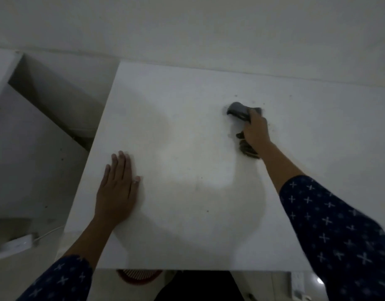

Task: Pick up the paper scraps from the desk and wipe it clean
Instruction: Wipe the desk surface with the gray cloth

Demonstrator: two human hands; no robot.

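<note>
A white desk point(187, 137) fills the middle of the head view. My right hand point(255, 131) grips a dark grey cloth point(239, 110) and holds it against the desk top at the far right; part of the cloth bunches out below my wrist. My left hand point(116, 190) lies flat, fingers straight and together, on the desk near its left edge. Tiny dark specks point(261, 103) dot the surface just beyond the cloth and a few more lie toward the front. No larger paper scraps are visible on the desk.
A white wall runs behind the desk. Left of the desk stands a white cabinet point(24, 131). On the floor at lower left lies a white power strip point(13, 244) with a cable. A red basket point(139, 276) peeks out under the desk's front edge.
</note>
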